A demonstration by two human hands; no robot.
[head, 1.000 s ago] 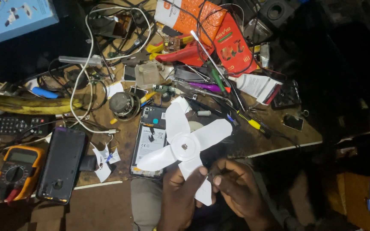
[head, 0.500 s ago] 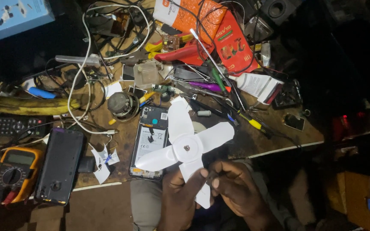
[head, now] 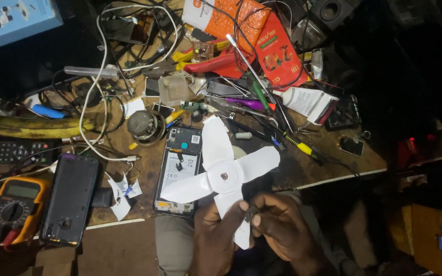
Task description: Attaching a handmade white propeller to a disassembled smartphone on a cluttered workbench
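A white four-bladed fan propeller (head: 224, 176) is held above the front edge of the wooden workbench (head: 144, 168). My left hand (head: 216, 240) grips its lower blade from the left, thumb pressed on the plastic. My right hand (head: 282, 227) is just to the right, fingertips pinching a small dark part against the same blade. An opened phone (head: 178, 171) with its back off lies under the propeller's left blade.
A dark phone (head: 70, 199) and an orange multimeter (head: 8, 209) lie at the left. A remote (head: 11, 151), a banana (head: 31, 128), white cables (head: 98, 87), screwdrivers (head: 262, 97), red pliers (head: 216, 64) and orange packets (head: 251, 30) crowd the bench. The bench edge runs at the right.
The propeller and both hands have shifted only slightly; the grip stays the same.
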